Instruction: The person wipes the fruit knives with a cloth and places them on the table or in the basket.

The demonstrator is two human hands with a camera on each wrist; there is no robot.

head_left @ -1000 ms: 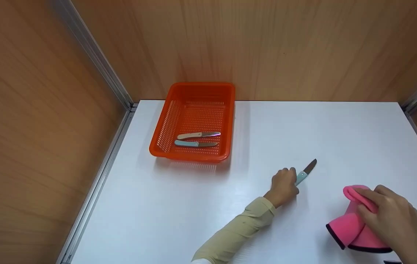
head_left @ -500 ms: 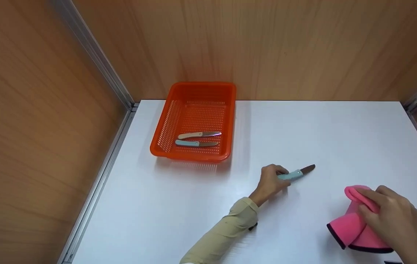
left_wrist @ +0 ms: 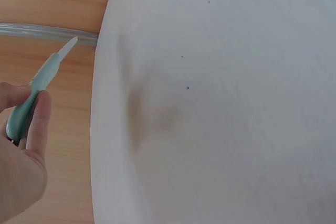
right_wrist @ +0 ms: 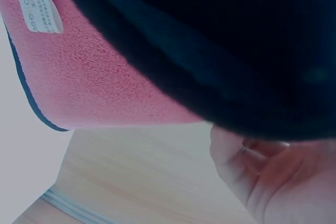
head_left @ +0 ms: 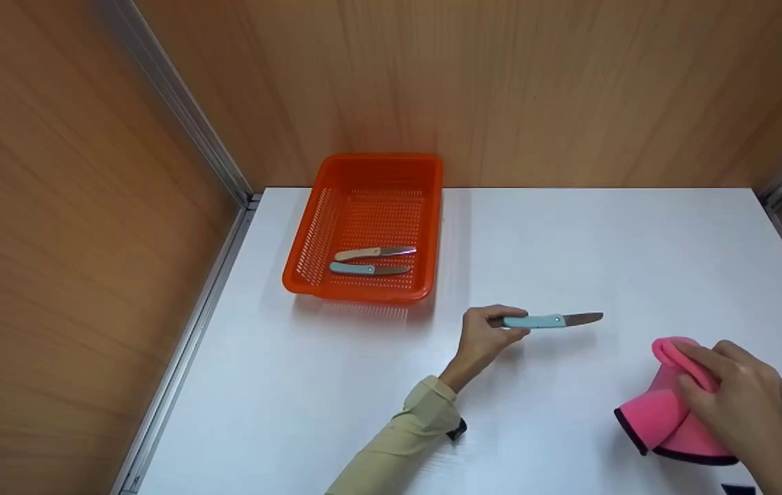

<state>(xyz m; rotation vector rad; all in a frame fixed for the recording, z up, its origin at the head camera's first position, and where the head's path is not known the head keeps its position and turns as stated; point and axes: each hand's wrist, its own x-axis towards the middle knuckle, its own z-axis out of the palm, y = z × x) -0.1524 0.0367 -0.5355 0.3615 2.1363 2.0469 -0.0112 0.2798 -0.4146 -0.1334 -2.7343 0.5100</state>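
Observation:
My left hand (head_left: 483,340) pinches a small knife (head_left: 535,321) by the end of its light blue handle. The blade points right, and a shadow lies below it on the white table. In the left wrist view the same knife (left_wrist: 39,85) sits between thumb and fingers. On the right, my right hand (head_left: 741,399) grips a folded pink cloth (head_left: 659,419) with black edging, its corners hanging down. The right wrist view shows the fluffy cloth (right_wrist: 100,72) with a white label, its dark part covering most of the fingers.
An orange basket (head_left: 433,261) with perforated sides stands at the back left. Inside lie a cream-handled knife (head_left: 360,254) and a blue-handled knife (head_left: 353,269). Wooden panels (head_left: 501,89) with metal edge rails enclose the white table (head_left: 604,240).
My left hand has moved left with the knife, which has swung from a diagonal to nearly level, blade to the right. The right hand and cloth have hardly moved.

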